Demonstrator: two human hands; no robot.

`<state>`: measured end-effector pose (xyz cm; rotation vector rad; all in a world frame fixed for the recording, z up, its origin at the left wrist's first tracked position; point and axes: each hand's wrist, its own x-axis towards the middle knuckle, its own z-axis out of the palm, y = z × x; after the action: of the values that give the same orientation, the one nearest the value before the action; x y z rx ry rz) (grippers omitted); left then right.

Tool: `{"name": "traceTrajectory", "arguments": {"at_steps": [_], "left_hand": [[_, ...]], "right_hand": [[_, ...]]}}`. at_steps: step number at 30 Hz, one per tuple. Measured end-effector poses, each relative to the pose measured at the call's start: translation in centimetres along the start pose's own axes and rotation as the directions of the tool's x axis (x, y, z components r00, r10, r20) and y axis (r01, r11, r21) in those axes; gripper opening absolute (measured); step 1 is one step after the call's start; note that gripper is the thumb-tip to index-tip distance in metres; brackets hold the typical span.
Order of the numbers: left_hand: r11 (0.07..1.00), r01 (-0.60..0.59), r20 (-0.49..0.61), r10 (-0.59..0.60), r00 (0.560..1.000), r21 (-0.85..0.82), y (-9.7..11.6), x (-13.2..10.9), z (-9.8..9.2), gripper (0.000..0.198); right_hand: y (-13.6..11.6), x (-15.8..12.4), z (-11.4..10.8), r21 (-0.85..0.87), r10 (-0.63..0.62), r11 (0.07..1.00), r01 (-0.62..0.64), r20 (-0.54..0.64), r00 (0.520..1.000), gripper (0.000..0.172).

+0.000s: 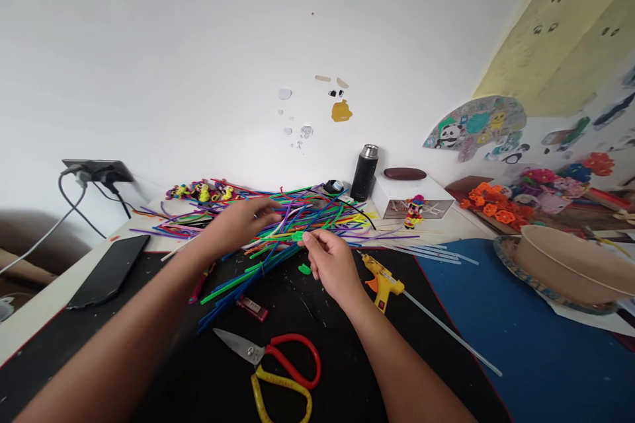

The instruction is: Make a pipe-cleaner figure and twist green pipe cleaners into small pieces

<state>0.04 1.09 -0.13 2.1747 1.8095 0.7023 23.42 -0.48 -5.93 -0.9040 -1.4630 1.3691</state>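
My right hand [333, 263] pinches a small bright green pipe cleaner piece [297, 236] between thumb and fingertips. Reaching in from the left, my left hand [247, 219] hovers over a heap of coloured pipe cleaners [317, 211], its fingers partly bent and apart, with nothing visible in them. A second green loop [304, 269] lies on the black mat just below my right fingers. Blue and green pipe cleaners [233, 285] stick out of the heap toward me. Scissors [268, 360] with red and yellow handles rest on the mat, blades closed.
To the right lies a yellow glue gun [384, 281] with a long glue stick in it. A phone [110, 272] is at the left. Behind stand a black flask [364, 173] and a white box [414, 195]; a bowl [578, 261] is at far right.
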Motion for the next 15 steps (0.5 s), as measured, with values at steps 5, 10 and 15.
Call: {"name": "traceTrajectory", "arguments": {"at_steps": [5,10,15], "left_hand": [[0.915,0.115,0.066,-0.152,0.986,0.386,-7.1,6.6,-2.3,0.040],[0.864,0.136,0.101,-0.210,0.972,0.485,-11.7,11.2,-1.4,0.037],[0.827,0.073,0.180,-0.206,0.962,0.557,-14.7,13.7,0.7,0.044]], "right_hand": [[0.1,-0.2,0.1,-0.067,-0.017,0.998,0.017,0.000,1.000,0.036],[-0.4,-0.7,0.4,-0.188,-0.090,0.979,0.083,-0.025,0.996,0.034],[-1.2,-1.6,1.3,-0.270,-0.117,0.955,0.125,0.045,0.992,0.031]]}}
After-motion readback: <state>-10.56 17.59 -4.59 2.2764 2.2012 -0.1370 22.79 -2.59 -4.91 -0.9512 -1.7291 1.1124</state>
